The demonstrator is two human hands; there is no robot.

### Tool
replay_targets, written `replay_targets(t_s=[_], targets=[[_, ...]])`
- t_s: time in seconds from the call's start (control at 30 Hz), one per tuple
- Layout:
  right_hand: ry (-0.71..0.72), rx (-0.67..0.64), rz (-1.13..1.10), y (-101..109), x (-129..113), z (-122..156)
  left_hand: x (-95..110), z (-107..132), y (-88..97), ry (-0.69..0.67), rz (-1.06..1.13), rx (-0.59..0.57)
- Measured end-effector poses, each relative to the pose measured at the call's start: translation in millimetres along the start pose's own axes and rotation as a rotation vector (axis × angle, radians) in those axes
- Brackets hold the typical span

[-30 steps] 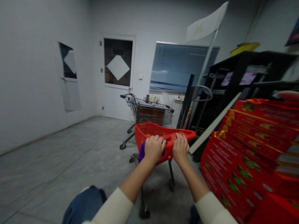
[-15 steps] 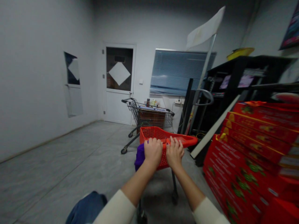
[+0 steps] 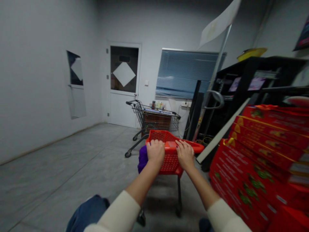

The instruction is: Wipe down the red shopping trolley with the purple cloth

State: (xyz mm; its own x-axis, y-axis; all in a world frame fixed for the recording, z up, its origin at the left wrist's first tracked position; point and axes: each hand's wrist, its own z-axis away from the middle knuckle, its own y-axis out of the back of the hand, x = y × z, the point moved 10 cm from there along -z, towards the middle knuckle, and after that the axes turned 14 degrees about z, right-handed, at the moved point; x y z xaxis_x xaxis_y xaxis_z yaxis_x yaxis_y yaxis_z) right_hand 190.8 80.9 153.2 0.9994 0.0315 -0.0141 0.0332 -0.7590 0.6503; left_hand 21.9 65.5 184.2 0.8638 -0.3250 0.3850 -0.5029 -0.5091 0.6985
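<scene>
Grey storeroom floor [image 3: 60, 161], seen from above the hands. At right, stacked red printed cartons [image 3: 243, 174]; at far centre, wire shopping cart [image 3: 154, 119]. Near centre, red plastic shopping trolley [image 3: 170, 167], its handle bar [image 3: 193, 147] clasped with fingers curled over by both left hand [image 3: 155, 154] and right hand [image 3: 185, 155]. Purple fabric [image 3: 143, 159] against the trolley's left side, just beside left hand.

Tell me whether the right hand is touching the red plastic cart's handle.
Touching: the head view shows the right hand curled over the red plastic cart's handle, with no gap.
</scene>
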Motion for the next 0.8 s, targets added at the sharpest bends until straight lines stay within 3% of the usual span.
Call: replay_targets(t_s=[0.07, 0.17, 0.27, 0.37, 0.43, 0.5, 0.7, 0.8], targets=[[-0.006, -0.008, -0.012, 1.5, -5.5, 1.4, 13.1, -3.8, -8.2, -0.007, 0.021, -0.030], [-0.001, -0.024, -0.021, 3.0, -6.6, 2.0, 14.5, -8.6, -9.9, -0.027, 0.066, -0.057], [0.001, -0.025, -0.028, 3.1, -4.6, 2.0, -7.7, -12.9, -0.7, -0.039, 0.044, -0.071], [-0.017, -0.003, -0.031, 3.3, -6.8, 2.5, -40.4, -17.1, 11.3, 0.038, -0.036, -0.046], [-0.031, 0.010, -0.028, 3.2, -11.5, 3.1, -48.2, -17.9, 14.6, 0.064, -0.070, -0.022], [-0.036, 0.019, -0.023, 3.6, -18.1, 3.9, -39.8, -16.6, 11.6, 0.049, -0.083, -0.003], [-0.013, 0.022, 0.002, 9.8, -30.9, 5.0, 17.6, -6.6, -10.5, -0.077, 0.022, -0.017], [0.063, -0.025, 0.014, 12.0, -27.8, 4.4, 18.6, -7.1, -10.3, -0.113, 0.055, -0.059]])
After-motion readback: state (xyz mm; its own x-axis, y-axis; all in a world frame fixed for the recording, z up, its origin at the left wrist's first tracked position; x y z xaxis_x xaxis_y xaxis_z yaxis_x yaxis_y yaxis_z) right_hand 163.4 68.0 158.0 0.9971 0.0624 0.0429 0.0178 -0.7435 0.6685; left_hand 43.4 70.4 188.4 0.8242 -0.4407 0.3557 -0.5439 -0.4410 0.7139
